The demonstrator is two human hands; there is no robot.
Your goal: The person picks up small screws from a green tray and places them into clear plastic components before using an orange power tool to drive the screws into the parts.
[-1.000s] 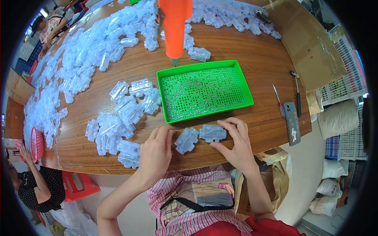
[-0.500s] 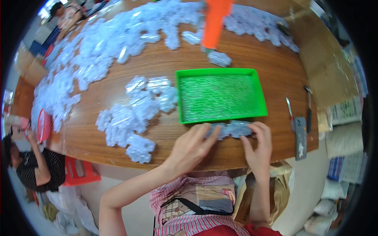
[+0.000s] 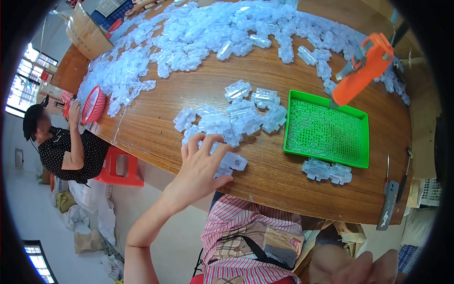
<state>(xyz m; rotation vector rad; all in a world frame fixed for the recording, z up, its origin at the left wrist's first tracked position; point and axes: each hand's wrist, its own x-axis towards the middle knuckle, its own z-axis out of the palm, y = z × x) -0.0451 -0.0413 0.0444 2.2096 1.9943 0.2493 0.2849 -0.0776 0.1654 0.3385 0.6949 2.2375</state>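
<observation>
At the wooden table's front edge [image 3: 272,199], I see the left hand [image 3: 199,166], fingers spread, over a clear plastic housing [image 3: 235,162]; whether the blurred right hand [image 3: 352,268] grips anything, I cannot tell.

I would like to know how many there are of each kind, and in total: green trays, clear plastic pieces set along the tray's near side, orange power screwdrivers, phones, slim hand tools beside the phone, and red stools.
Green tray: 1
Clear plastic pieces: 2
Orange power screwdriver: 1
Phone: 1
Slim hand tools: 2
Red stool: 1
Total: 8
</observation>
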